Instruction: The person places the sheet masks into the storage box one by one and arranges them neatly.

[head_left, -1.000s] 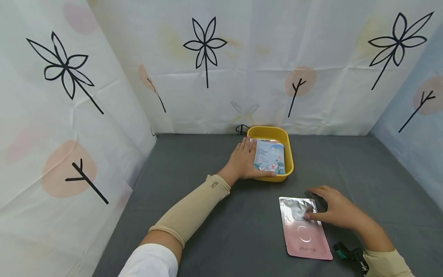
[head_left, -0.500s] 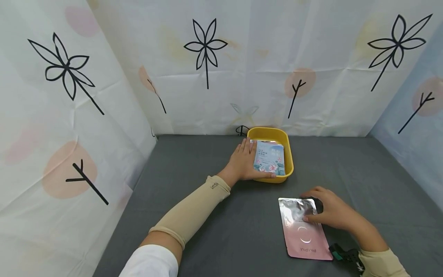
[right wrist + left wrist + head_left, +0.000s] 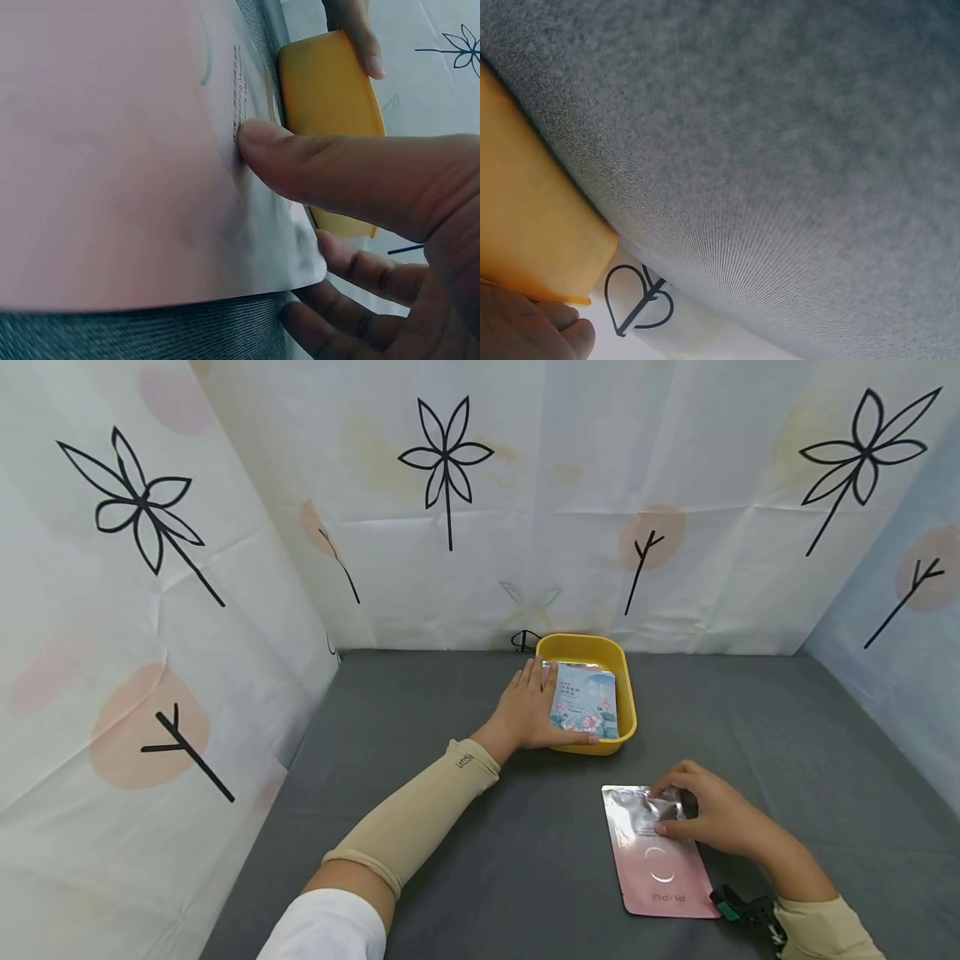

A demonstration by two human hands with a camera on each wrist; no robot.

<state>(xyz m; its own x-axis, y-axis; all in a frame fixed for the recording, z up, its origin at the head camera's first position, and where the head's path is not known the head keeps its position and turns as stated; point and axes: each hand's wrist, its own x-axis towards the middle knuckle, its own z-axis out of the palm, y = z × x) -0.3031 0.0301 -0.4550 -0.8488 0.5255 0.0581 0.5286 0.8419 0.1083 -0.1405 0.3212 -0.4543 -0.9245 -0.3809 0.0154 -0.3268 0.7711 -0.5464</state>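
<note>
While pinching pink sachet [image 3: 658, 852] lower right, thumb on top, fingers under: right hand [image 3: 716, 817]. Bracing yellow tray [image 3: 627, 693], centre frame, fingers fairly flat: left hand [image 3: 528, 710].

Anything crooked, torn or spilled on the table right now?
Nothing stands out. The pink sachet lies flat and whole under the right hand; the blue sachet sits inside the yellow tray, steadied by the left hand.
</note>
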